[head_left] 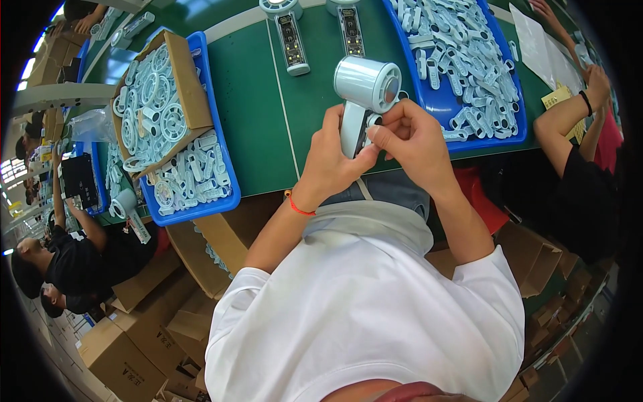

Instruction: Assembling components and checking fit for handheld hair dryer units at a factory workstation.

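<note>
A pale blue handheld fan (pixel 367 80) with a round drum-shaped head is held over the table's near edge. My left hand (pixel 328 161) is closed around its handle, with the head pointing away from me. My right hand (pixel 420 144) is closed in a pinch against the handle's side, just below the head. What sits between its fingertips is too small and covered to name. Farther off lie two more fans, the left fan (pixel 291 40) and the right fan (pixel 350 30), their handles uncovered and circuit boards showing.
At right, a blue tray (pixel 439 100) holds many small pale blue plastic parts. On the left, a cardboard box (pixel 196 80) of round grilles rests in another blue tray (pixel 234 191) with handle pieces. The green table (pixel 248 127) lies between. Co-workers sit on both sides.
</note>
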Action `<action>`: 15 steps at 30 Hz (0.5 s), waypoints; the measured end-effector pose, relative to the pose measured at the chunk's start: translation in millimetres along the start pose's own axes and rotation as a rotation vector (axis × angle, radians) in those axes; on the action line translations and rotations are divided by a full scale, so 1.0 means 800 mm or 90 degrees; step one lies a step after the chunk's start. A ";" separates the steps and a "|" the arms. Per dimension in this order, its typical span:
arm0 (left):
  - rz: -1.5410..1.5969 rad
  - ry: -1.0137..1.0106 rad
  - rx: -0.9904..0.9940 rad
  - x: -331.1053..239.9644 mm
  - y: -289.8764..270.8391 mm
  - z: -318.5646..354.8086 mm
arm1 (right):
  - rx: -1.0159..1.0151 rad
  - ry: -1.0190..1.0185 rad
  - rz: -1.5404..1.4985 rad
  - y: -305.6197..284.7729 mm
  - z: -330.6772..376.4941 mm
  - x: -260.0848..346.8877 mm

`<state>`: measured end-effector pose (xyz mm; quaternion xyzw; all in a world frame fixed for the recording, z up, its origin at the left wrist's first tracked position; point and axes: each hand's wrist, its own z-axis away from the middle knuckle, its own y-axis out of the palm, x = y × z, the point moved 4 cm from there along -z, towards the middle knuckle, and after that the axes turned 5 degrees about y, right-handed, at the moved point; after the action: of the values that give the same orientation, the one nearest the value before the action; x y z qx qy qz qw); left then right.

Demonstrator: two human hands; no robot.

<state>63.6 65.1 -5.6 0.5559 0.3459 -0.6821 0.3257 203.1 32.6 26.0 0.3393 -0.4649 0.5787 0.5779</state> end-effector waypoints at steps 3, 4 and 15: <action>-0.066 0.149 -0.017 -0.016 0.000 0.001 | -0.010 -0.019 -0.045 0.000 0.000 -0.010; -0.065 0.149 -0.019 -0.014 0.001 0.001 | -0.008 -0.019 -0.044 0.001 0.000 -0.009; -0.138 0.168 -0.044 -0.016 0.008 0.005 | 0.016 0.042 -0.111 -0.002 -0.006 -0.018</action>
<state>69.3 59.0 6.6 0.5886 0.4669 -0.6218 0.2213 206.9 31.8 10.8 0.3662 -0.4068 0.5432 0.6367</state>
